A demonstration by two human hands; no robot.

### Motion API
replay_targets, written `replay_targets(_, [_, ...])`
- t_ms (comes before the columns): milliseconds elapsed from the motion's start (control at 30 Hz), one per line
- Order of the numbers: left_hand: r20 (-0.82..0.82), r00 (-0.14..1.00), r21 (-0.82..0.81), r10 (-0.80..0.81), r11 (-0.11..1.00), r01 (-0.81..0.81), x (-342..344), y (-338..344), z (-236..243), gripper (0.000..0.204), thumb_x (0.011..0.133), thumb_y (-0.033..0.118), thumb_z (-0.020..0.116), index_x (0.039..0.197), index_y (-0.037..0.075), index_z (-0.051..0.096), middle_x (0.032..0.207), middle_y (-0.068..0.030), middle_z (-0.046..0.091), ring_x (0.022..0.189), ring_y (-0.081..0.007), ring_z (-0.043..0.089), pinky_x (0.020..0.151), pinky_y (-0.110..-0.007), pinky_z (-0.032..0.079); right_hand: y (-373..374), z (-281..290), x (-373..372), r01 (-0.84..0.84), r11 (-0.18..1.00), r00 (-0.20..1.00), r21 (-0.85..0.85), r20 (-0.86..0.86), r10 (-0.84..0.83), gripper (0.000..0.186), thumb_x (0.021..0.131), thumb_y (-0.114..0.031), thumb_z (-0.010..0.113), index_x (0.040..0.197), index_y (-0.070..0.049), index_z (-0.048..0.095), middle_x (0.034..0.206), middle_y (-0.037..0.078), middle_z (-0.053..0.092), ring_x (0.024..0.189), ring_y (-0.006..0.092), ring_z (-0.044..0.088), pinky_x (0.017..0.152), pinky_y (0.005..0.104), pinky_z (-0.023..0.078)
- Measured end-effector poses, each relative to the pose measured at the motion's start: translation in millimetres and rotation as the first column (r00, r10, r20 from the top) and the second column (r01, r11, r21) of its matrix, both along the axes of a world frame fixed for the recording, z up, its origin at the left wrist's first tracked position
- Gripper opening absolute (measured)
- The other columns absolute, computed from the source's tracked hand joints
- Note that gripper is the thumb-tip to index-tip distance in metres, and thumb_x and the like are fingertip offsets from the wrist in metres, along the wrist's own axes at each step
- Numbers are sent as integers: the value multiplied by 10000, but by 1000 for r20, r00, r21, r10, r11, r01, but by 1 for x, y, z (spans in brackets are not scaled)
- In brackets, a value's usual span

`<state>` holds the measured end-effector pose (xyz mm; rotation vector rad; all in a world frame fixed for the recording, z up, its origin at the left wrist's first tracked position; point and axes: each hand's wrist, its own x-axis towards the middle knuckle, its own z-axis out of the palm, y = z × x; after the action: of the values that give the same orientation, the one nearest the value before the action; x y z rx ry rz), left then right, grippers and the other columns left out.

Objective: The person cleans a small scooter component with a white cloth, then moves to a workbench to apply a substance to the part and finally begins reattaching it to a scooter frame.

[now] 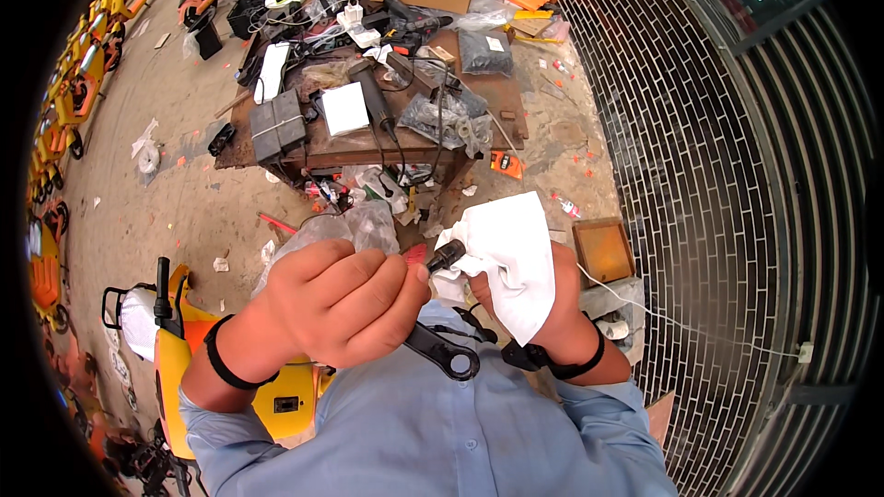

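Note:
My left hand (pixel 336 299) is closed around a black metal arm (pixel 442 350) with a holed round end sticking out below the fingers. A short dark cylindrical piece (pixel 447 256) shows above my left thumb, its upper end against a crumpled white cloth (pixel 502 253). My right hand (pixel 552 313) holds that cloth, which covers most of its fingers. Whether the cylinder and the arm are one piece is hidden by my left hand.
A cluttered low table (pixel 368 156) ahead carries cables, boxes and bags. A yellow scooter (pixel 173 387) stands at my left, rows of others (pixel 83 83) along the far left. A metal shutter (pixel 677 175) lines the right, near a rusty tray (pixel 603 248). Litter (pixel 147 161) lies on the floor.

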<state>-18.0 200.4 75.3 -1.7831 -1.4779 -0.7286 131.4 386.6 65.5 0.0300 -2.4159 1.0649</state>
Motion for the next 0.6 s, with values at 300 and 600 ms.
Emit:
replay_targets(300, [-195, 980, -84, -37, 996, 21, -11, -6, 8, 178, 787, 88, 662, 957, 45, 632, 846, -32, 638, 735, -142, 601, 564, -248, 430, -11, 4, -1, 102, 843, 965, -529, 259, 46, 258, 886, -51, 687, 1125, 39, 647, 962, 90, 715, 875, 153, 683, 752, 302, 553])
replay_targets(600, [478, 877, 70, -49, 997, 18, -2, -8, -33, 288, 771, 92, 781, 1016, 63, 634, 822, -43, 676, 664, -174, 637, 555, -288, 467, 3, -4, 10, 137, 444, 988, -885, 90, -125, 438, 921, -121, 656, 1307, 28, 512, 1164, 140, 650, 1030, 272, 667, 846, 399, 561])
